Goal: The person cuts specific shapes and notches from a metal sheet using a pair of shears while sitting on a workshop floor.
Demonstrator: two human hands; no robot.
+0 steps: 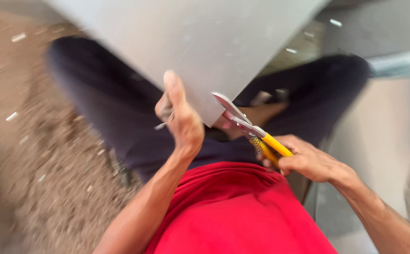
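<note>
A: Where's the sheet?
B: I see the grey sheet (191, 37) angled over my lap, its lower edge pinched by my left hand (180, 117), thumb on top.
A: Right hand?
B: My right hand (308, 162) is clenched on yellow-handled snips (249, 129), blades at the sheet's bottom corner, just right of the left hand.

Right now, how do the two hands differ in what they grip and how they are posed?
The left hand pinches the lower edge of the grey sheet, thumb pointing up along it; the right hand is closed around the yellow handles of the snips. The left hand sits higher and nearer the middle; the right hand lower, out to the side. Both are bare and meet at the sheet's lower corner.
</note>
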